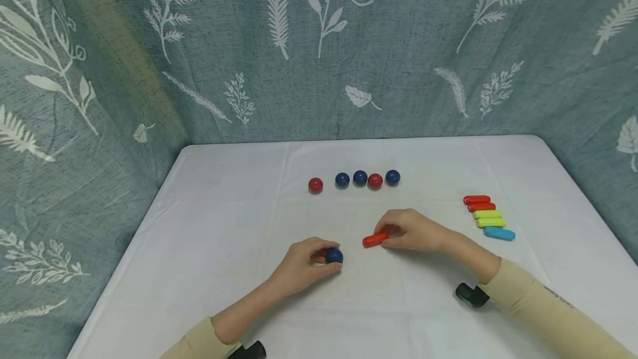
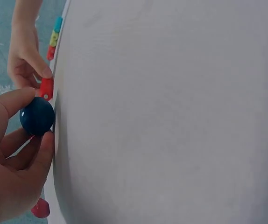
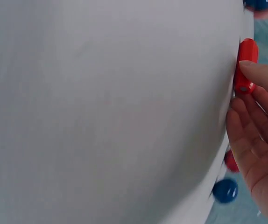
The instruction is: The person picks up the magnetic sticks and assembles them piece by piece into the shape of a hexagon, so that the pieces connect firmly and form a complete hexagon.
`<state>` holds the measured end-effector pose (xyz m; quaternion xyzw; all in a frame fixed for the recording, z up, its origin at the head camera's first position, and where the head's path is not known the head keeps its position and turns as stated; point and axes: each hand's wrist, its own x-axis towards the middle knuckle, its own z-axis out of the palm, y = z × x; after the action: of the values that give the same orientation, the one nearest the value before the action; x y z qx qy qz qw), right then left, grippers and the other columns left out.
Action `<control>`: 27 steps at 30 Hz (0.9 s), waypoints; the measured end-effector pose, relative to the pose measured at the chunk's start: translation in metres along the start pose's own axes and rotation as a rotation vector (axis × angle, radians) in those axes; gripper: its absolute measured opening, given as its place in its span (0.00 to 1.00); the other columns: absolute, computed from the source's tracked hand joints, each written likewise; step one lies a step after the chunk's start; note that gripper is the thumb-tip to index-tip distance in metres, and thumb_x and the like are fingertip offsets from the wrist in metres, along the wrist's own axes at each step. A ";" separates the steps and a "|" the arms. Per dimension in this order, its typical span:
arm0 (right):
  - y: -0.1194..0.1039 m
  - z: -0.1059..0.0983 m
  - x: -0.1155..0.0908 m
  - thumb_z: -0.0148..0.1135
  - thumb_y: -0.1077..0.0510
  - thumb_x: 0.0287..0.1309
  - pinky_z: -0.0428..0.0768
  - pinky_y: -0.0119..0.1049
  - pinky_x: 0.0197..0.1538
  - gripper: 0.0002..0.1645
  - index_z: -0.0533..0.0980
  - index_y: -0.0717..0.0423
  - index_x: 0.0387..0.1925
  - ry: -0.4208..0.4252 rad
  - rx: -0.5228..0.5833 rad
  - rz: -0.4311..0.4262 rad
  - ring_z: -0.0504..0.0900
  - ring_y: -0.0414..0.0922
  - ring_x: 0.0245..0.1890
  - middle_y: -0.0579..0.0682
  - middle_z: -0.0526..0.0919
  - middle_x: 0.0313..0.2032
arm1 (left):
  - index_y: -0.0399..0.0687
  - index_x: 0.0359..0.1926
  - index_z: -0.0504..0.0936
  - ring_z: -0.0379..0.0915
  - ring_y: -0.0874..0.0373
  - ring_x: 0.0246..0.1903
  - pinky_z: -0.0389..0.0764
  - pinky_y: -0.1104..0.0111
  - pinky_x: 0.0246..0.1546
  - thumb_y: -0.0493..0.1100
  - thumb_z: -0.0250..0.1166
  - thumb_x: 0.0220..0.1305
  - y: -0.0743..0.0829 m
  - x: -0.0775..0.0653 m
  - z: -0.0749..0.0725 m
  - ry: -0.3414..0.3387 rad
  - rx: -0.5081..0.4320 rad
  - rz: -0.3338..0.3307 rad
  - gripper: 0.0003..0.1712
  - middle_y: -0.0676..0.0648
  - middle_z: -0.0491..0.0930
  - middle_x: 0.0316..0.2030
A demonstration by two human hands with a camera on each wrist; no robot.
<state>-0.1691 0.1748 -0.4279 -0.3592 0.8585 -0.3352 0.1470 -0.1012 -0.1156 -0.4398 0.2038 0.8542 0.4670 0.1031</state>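
My left hand [image 1: 302, 263] pinches a dark blue ball [image 1: 334, 256] between thumb and fingers, low over the middle of the white table. In the left wrist view the glossy blue ball [image 2: 37, 116] sits between the thumb and fingertips. Just to its right, my right hand [image 1: 412, 230] holds a short red stick [image 1: 375, 239] with rounded ends, gripping its right end. From the right wrist, the thumb lies on the red stick [image 3: 246, 66], with fingers behind it. A small gap separates the ball from the stick.
Behind the hands, a loose row holds a red ball [image 1: 315, 185], another red ball [image 1: 375, 181] and several blue balls [image 1: 342, 180]. To the right lie red sticks [image 1: 477, 200], yellow-green sticks [image 1: 490, 222] and a blue stick [image 1: 499, 233]. A patterned curtain [image 1: 299, 71] borders the white table [image 1: 224, 198].
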 end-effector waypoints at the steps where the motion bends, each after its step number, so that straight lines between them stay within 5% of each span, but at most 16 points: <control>1: -0.003 0.003 0.001 0.69 0.60 0.57 0.77 0.36 0.47 0.12 0.81 0.47 0.43 -0.003 0.004 -0.011 0.76 0.39 0.39 0.38 0.80 0.39 | 0.40 0.53 0.82 0.78 0.58 0.41 0.79 0.73 0.43 0.43 0.71 0.59 0.001 0.000 0.001 0.001 0.004 0.000 0.22 0.47 0.82 0.45; 17: -0.028 0.025 0.010 0.69 0.62 0.56 0.78 0.33 0.45 0.11 0.81 0.49 0.41 -0.044 0.016 -0.101 0.77 0.36 0.36 0.38 0.79 0.37 | 0.39 0.50 0.82 0.77 0.61 0.36 0.79 0.74 0.39 0.44 0.73 0.57 0.003 0.000 0.009 -0.004 0.012 0.020 0.21 0.50 0.81 0.40; 24: -0.026 0.021 0.010 0.67 0.59 0.58 0.78 0.33 0.48 0.10 0.81 0.46 0.43 -0.059 0.032 -0.059 0.77 0.36 0.39 0.37 0.80 0.38 | 0.40 0.49 0.82 0.77 0.62 0.36 0.79 0.73 0.39 0.44 0.73 0.57 0.003 -0.001 0.010 0.002 0.031 0.025 0.21 0.51 0.81 0.39; 27: -0.018 0.013 0.010 0.65 0.58 0.61 0.79 0.34 0.47 0.09 0.82 0.49 0.44 -0.003 0.042 -0.051 0.78 0.37 0.40 0.38 0.82 0.39 | 0.40 0.49 0.83 0.77 0.62 0.36 0.79 0.73 0.39 0.45 0.73 0.57 0.004 -0.002 0.010 0.002 0.031 0.021 0.21 0.52 0.81 0.38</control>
<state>-0.1609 0.1522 -0.4255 -0.3785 0.8416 -0.3560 0.1473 -0.0949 -0.1068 -0.4421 0.2141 0.8592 0.4551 0.0943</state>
